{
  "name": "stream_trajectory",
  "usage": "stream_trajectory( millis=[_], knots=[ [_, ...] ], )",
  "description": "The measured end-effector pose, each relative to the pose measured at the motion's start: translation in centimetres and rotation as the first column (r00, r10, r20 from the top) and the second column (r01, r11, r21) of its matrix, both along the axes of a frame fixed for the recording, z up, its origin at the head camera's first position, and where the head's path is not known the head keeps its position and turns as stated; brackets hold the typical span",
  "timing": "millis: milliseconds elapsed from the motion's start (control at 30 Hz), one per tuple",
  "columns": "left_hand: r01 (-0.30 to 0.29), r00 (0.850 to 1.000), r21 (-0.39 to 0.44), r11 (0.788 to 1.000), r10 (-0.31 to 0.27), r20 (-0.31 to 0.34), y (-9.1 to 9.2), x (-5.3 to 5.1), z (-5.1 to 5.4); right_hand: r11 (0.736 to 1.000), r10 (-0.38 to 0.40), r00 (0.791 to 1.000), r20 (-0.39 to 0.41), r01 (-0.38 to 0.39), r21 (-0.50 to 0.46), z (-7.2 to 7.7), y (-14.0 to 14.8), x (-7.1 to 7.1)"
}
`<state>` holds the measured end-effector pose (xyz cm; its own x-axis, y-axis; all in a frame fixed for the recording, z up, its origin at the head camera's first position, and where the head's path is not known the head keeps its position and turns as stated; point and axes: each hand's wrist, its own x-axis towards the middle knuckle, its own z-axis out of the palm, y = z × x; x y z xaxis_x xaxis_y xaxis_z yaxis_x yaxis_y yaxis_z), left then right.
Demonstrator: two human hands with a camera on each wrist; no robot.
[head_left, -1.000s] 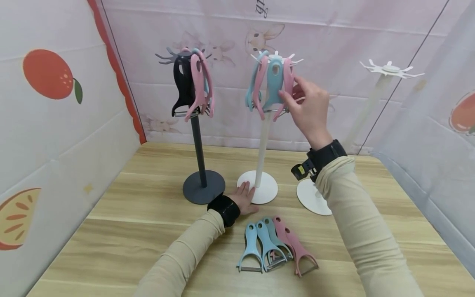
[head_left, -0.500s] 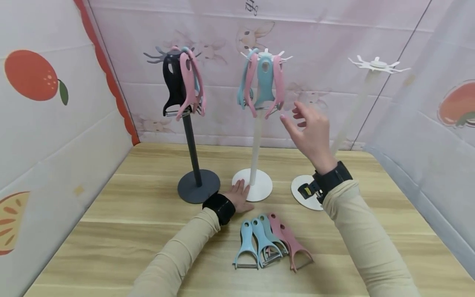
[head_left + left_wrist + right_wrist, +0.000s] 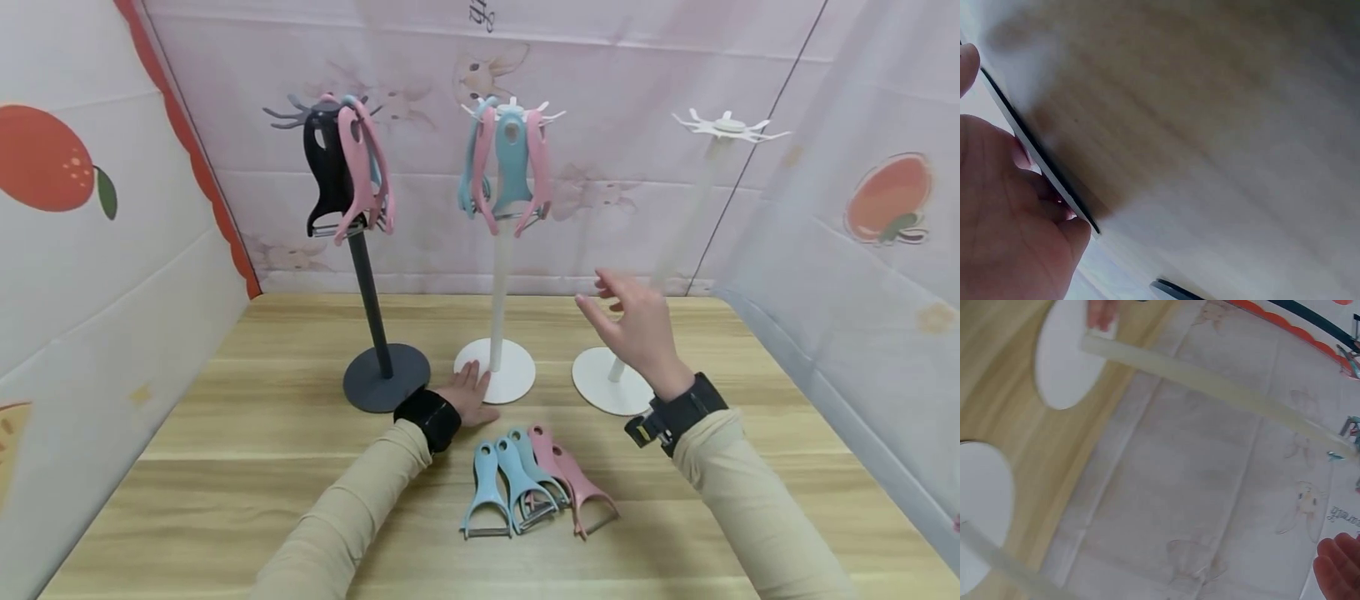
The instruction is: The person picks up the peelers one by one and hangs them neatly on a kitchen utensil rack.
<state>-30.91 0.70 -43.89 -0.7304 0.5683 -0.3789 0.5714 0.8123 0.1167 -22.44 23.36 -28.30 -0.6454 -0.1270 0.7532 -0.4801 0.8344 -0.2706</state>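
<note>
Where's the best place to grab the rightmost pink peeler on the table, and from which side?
Probably the slim handle, from above and the right: other peelers crowd its left, and the blade sits at the end nearest the person.

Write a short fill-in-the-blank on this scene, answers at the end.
In the head view, the leftmost peeler on the dark stand is colored ____.
The left grip touches the base of the white stand that stands ____ the other two.
The right grip holds ____.
On the table, pink peelers lie together with ____ ones.

Missing words: black; between; nothing; blue.
</note>
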Motion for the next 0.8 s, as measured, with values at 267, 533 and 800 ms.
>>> stream_trajectory(
  millis=[267, 533, 800],
  knots=[
    [0.002, 1.0, 0.011, 1.0, -0.002, 0.028, -0.5, -0.4, -0.4, 0.995, -0.028, 0.995, 0.098, 0.018, 0.096, -3.8, 2.5, 1.0],
    [0.005, 1.0, 0.006, 1.0, -0.005, 0.019, -0.3, -0.2, 0.0, 0.971, -0.167, 0.887, 0.431, 0.073, 0.226, -6.9, 6.8, 1.0],
    [0.003, 1.0, 0.009, 1.0, -0.003, 0.024, 0.0, 0.1, 0.6, 0.921, -0.264, 0.661, 0.703, -0.044, 0.387, -11.7, 9.8, -0.2]
  ],
)
